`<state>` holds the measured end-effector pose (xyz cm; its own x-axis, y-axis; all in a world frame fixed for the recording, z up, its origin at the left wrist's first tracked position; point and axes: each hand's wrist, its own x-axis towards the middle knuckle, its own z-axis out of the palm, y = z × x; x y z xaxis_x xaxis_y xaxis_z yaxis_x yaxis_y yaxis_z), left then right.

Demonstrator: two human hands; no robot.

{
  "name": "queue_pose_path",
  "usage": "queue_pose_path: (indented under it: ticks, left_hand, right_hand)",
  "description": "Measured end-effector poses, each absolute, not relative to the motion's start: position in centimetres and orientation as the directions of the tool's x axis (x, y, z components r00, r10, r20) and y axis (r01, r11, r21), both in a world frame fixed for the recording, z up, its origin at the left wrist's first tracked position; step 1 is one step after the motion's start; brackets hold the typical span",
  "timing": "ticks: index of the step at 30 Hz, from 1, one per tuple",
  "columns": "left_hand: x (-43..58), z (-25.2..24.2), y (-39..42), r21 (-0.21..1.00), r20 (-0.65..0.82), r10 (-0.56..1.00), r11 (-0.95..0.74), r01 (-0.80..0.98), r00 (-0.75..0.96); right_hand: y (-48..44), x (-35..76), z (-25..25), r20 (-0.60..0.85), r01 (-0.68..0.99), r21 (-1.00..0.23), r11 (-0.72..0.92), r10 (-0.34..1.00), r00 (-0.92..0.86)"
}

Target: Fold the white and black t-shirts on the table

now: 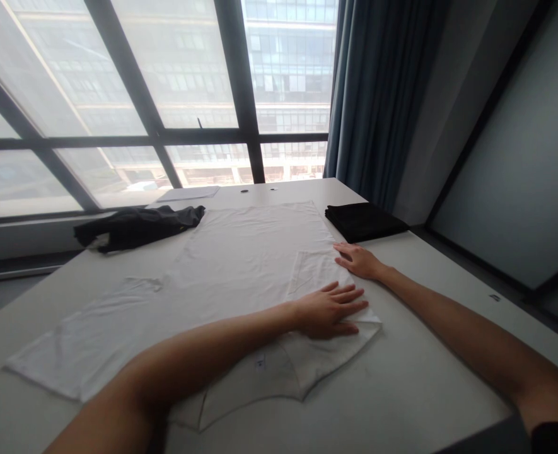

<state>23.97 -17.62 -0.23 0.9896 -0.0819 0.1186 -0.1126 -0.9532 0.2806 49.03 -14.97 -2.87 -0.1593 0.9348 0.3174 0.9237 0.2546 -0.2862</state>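
Note:
A white T-shirt (245,258) lies spread on the white table, its neckline toward me and its hem at the far side. One sleeve stretches out to the left; the right sleeve is folded inward over the body. My left hand (328,310) reaches across the shirt and lies flat on its right shoulder part, fingers spread. At the shirt's right edge, beside the folded sleeve, my right hand (358,260) rests palm down with its fingers stretched out. A small label (260,362) shows inside the neck.
A folded black cloth (366,221) lies on the table (430,328) at the right. Crumpled dark clothing (139,227) lies at the left. Paper (188,193) and two small objects are near the far edge. Beyond stand windows and a blue curtain (377,101).

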Motion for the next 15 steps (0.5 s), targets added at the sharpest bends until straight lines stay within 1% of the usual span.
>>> queue_pose_path:
  ticks: [4,6,11,15]
  left_hand:
    - [23.8,0.8,-16.5,0.279,0.038,-0.152,-0.947,-0.156,0.988]
    - [23.3,1.9,-15.7,0.263,0.006,-0.159,-0.952,-0.155,0.987]
    - [19.5,4.7,-14.1,0.165,-0.032,-0.1,-0.982,-0.094,0.994]
    - [15.9,5.3,-13.5,0.092,-0.031,-0.022,-0.996,-0.019,0.999]
  right_hand:
    - [-15.0,49.0,-2.8,0.323,0.915,-0.318,0.25,0.935,-0.143]
    - [-15.0,49.0,-2.8,0.323,0.914,-0.32,0.248,0.936,-0.141]
    - [-14.9,49.1,-2.9,0.321,0.913,-0.326,0.243,0.937,-0.135]
    - [-14.8,49.1,-3.1,0.327,0.915,-0.324,0.242,0.936,-0.132]
